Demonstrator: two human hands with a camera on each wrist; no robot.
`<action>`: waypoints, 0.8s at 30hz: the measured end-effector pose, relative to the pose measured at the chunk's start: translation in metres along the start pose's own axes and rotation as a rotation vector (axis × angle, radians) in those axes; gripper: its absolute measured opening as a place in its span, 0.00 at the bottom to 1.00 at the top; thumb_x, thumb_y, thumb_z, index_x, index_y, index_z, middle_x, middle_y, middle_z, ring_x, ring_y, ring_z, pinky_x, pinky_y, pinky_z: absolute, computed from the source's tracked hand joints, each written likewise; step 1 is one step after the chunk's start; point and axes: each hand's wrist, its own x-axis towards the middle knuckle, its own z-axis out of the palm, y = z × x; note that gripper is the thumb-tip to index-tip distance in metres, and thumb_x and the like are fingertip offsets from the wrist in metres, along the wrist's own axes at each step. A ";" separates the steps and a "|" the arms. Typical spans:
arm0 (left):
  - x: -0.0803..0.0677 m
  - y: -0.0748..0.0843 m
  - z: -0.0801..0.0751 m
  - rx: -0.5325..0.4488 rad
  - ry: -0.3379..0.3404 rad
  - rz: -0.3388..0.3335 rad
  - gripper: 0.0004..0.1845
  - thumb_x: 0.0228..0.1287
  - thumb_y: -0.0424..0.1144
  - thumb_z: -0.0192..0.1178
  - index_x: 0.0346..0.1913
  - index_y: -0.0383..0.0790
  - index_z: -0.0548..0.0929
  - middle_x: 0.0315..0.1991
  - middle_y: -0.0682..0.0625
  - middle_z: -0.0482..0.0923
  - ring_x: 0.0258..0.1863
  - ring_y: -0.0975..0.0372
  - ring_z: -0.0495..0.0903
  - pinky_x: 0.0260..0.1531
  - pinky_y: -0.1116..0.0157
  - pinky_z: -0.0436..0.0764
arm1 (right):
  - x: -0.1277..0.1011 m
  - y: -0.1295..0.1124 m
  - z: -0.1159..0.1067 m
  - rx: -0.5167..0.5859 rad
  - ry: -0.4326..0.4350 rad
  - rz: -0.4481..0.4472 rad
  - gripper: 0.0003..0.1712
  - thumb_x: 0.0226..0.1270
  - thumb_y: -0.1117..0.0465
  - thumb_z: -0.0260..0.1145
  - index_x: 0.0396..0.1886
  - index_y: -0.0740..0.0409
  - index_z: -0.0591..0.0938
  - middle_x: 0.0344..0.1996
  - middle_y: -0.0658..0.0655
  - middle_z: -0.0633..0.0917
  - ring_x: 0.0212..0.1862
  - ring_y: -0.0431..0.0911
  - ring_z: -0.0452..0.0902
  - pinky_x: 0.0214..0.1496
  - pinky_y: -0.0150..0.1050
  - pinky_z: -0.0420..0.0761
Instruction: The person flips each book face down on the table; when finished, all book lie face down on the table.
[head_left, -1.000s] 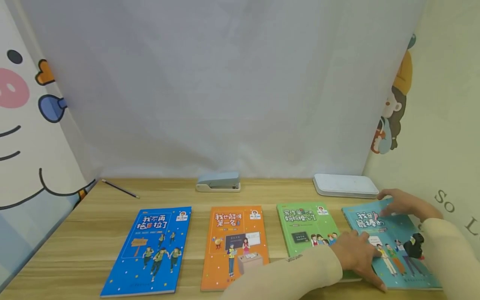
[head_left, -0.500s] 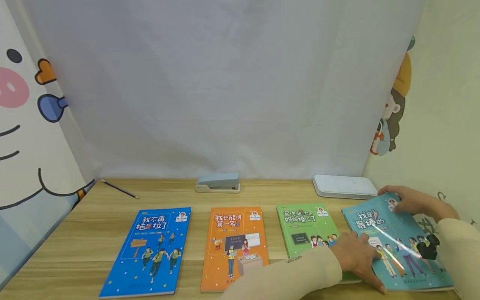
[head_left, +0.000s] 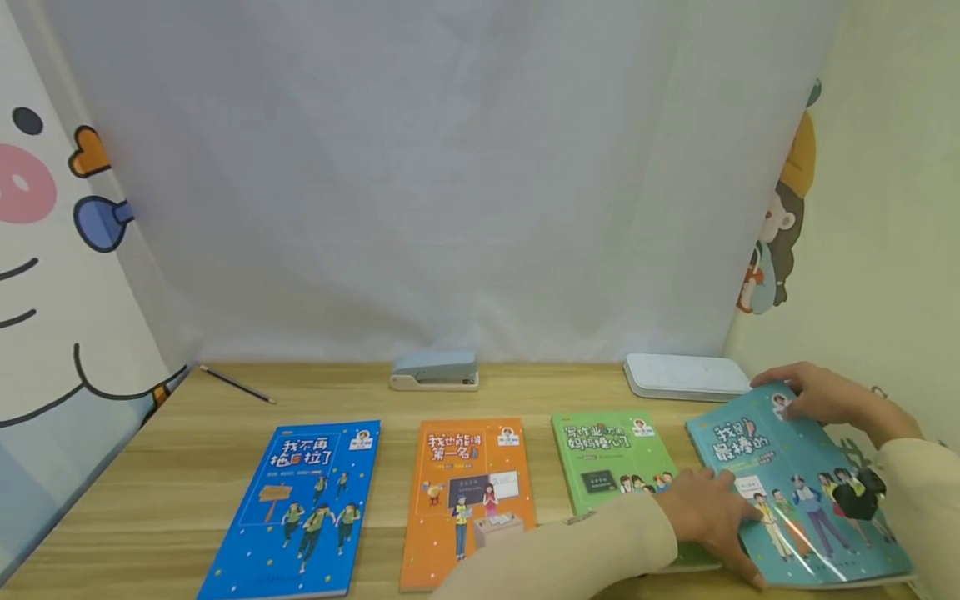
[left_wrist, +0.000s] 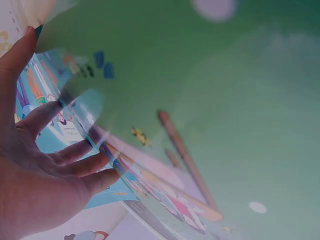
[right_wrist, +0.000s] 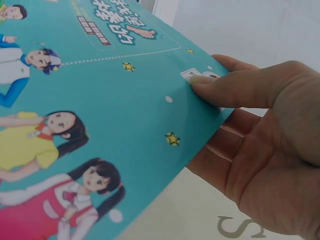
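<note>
head view: teal book (head_left: 795, 483) sits lower right of the frame, far corner tilted up off the wooden table (head_left: 187, 467). left hand (head_left: 708, 521) lies flat, fingers straight, on its near edge. right wrist view: right hand (right_wrist: 260, 145) pinches the top corner, thumb on the cover. i'd lift slowly and keep the spine side pinned.

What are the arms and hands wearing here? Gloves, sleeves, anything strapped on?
No gloves: both the left hand and right hand are bare. Both forearms wear long, plain cream sleeves ending at the wrist. A small black device shows by the right wrist; no rings or markings are visible.
</note>
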 end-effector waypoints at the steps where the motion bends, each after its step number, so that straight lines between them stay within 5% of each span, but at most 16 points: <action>1: -0.001 0.000 0.000 -0.001 -0.003 0.005 0.41 0.49 0.80 0.58 0.70 0.86 0.60 0.62 0.70 0.63 0.58 0.74 0.65 0.55 0.73 0.70 | -0.001 -0.002 0.000 -0.004 0.003 0.000 0.31 0.57 0.78 0.59 0.63 0.82 0.67 0.41 0.72 0.83 0.36 0.50 0.82 0.33 0.44 0.87; 9: -0.006 -0.001 -0.005 0.033 0.026 0.044 0.45 0.49 0.79 0.60 0.72 0.83 0.57 0.62 0.68 0.62 0.56 0.74 0.62 0.54 0.79 0.68 | -0.008 -0.013 -0.011 -0.042 0.039 -0.009 0.30 0.59 0.75 0.61 0.62 0.80 0.69 0.39 0.70 0.85 0.34 0.50 0.83 0.32 0.44 0.88; 16: -0.009 -0.004 -0.006 0.030 0.066 0.046 0.47 0.50 0.77 0.61 0.74 0.82 0.54 0.63 0.66 0.60 0.55 0.75 0.61 0.47 0.80 0.70 | -0.016 -0.027 -0.018 -0.132 0.157 -0.029 0.28 0.60 0.73 0.62 0.62 0.77 0.71 0.39 0.71 0.84 0.31 0.47 0.81 0.29 0.41 0.87; 24: -0.014 -0.009 -0.009 -0.034 0.093 0.022 0.49 0.51 0.76 0.61 0.75 0.82 0.49 0.74 0.61 0.50 0.66 0.73 0.56 0.43 0.80 0.74 | -0.027 -0.045 -0.026 -0.202 0.278 -0.079 0.29 0.61 0.74 0.65 0.63 0.74 0.71 0.35 0.67 0.83 0.30 0.47 0.79 0.24 0.35 0.83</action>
